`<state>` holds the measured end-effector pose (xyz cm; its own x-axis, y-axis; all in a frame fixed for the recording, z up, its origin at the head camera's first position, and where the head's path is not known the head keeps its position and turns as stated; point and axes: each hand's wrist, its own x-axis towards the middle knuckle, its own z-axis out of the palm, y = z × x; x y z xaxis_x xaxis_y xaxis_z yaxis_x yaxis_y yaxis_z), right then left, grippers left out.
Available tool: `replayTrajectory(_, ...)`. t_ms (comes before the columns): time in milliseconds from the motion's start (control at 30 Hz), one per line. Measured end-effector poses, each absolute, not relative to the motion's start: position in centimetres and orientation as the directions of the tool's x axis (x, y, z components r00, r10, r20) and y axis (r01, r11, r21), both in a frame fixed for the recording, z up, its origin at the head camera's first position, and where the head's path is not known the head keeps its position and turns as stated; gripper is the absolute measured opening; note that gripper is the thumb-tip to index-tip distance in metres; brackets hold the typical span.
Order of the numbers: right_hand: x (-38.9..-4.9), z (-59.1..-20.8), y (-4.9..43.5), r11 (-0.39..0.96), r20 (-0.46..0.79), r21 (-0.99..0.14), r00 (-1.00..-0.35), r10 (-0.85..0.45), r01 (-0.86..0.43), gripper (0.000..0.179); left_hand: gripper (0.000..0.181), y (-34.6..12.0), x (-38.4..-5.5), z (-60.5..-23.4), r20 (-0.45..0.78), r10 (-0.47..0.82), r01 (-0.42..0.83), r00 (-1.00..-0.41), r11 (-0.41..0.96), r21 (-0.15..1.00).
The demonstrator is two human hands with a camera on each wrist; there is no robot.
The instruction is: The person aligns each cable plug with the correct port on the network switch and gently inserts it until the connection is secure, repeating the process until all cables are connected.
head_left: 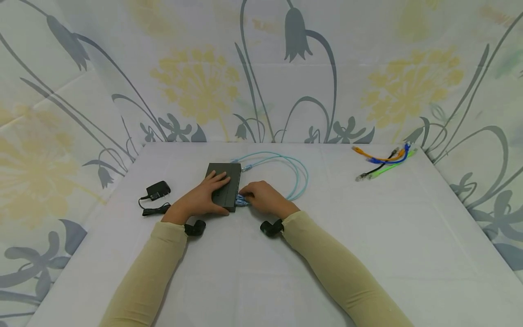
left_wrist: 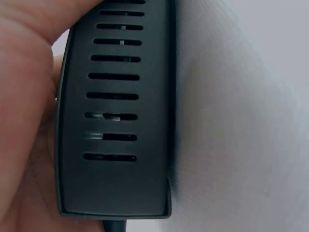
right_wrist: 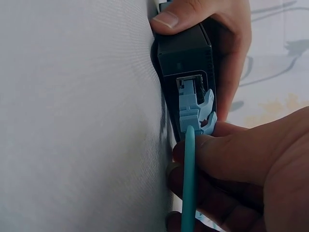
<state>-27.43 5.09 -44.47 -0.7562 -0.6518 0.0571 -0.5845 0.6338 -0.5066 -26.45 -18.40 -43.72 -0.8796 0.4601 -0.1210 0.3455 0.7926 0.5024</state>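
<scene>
A black network switch [head_left: 224, 200] lies on the white table, its row of ports facing right. My left hand [head_left: 202, 196] grips it, fingers spread over the top and thumb at the near end. Slotted vents show on its side in the left wrist view. At the near end of the port side, my right hand [head_left: 264, 198] pinches a light blue Ethernet cable plug [head_left: 242, 200]. In the right wrist view, a light blue plug [right_wrist: 189, 108] sits at a port opening; how deep it is cannot be told. My right thumb and fingers [right_wrist: 231, 157] are just behind it.
Light blue cable [head_left: 304, 175] loops to the right of the switch, with another plug [head_left: 247, 168] by its far end. A black power adapter [head_left: 158, 190] with bundled cord lies left. Orange, blue, black and green cables [head_left: 386, 162] lie at the back right.
</scene>
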Motion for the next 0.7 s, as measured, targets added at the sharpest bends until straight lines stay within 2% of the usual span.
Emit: replayTrajectory(700, -27.37, -43.95, 5.61, 0.633, 0.039, -0.496, -0.743, -0.668, -0.594, 0.027, 0.105, -18.31, -26.17, -43.45, -0.109, 0.461, 0.35, -0.88, 0.788, 0.507)
